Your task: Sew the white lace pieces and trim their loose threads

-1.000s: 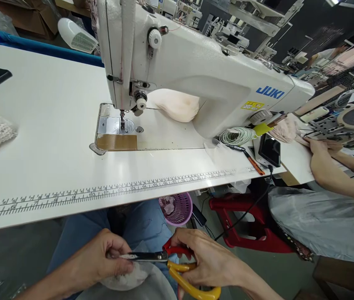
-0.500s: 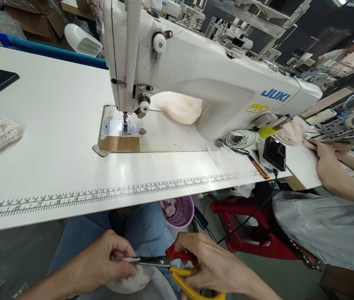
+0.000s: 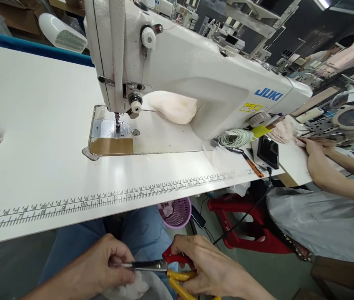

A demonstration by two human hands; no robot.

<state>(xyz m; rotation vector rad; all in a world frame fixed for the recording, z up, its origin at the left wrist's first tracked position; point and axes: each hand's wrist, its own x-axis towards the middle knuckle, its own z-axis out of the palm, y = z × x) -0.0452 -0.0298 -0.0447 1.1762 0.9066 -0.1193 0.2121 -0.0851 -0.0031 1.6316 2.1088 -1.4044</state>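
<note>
Low in the view, over my lap, my left hand (image 3: 101, 266) pinches a small piece of pale white fabric (image 3: 133, 287). My right hand (image 3: 208, 268) is closed round the red and yellow handles of a pair of scissors (image 3: 161, 266). The steel blades point left and lie against the fabric at my left fingertips. Part of the fabric is hidden under my left hand. Both hands are below the front edge of the white sewing table (image 3: 48, 125).
A white JUKI sewing machine (image 3: 195, 71) stands on the table, with pale pink fabric (image 3: 173, 108) under its arm. A ruler strip (image 3: 101, 198) runs along the table's front edge. Another person's arm (image 3: 330, 171) works at the right. A purple basket (image 3: 177, 212) and red stool (image 3: 245, 225) sit below.
My hands keep their grip on the fabric and scissors and have sunk slightly lower in the picture. The view has swung a little, so the machine sits further left.
</note>
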